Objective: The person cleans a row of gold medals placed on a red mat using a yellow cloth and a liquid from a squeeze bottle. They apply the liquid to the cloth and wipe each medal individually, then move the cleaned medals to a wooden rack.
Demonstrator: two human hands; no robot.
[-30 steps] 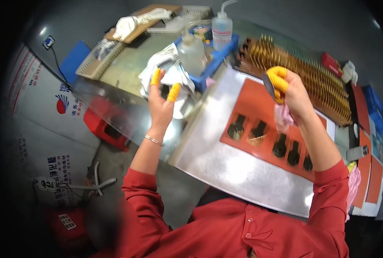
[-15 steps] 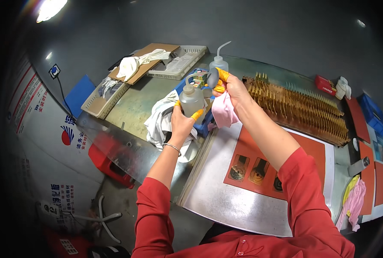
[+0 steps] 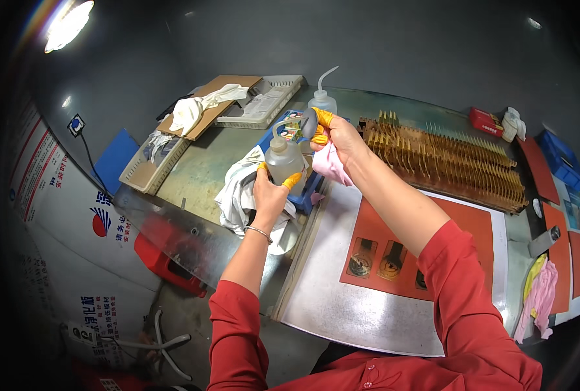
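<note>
My left hand [image 3: 270, 195], with orange finger cots, is closed around a translucent squeeze wash bottle [image 3: 285, 161]. The bottle's bent spout reaches toward a dark grey rounded pad [image 3: 309, 124]; I cannot tell whether they touch. My right hand [image 3: 337, 135], also in orange finger cots, pinches this pad. A pink cloth [image 3: 331, 164] hangs beneath the right fingers. Below and beside the bottle are a blue bin [image 3: 311, 195] and a heap of white cloths [image 3: 236, 189]. A second wash bottle [image 3: 322, 101] stands behind.
Right of my hands stands a brown rack [image 3: 433, 153] of upright gold-coloured plates. An orange-red sheet [image 3: 384, 225] with dark cut-outs lies on the near worktop [image 3: 322, 293]. White trays [image 3: 264, 117] and cardboard [image 3: 218, 91] are at back left. A grey cylinder [image 3: 544, 241] stands at right.
The view has shifted slightly. Both hands keep their holds on the bottle and the pad, with the spout still by the pad.
</note>
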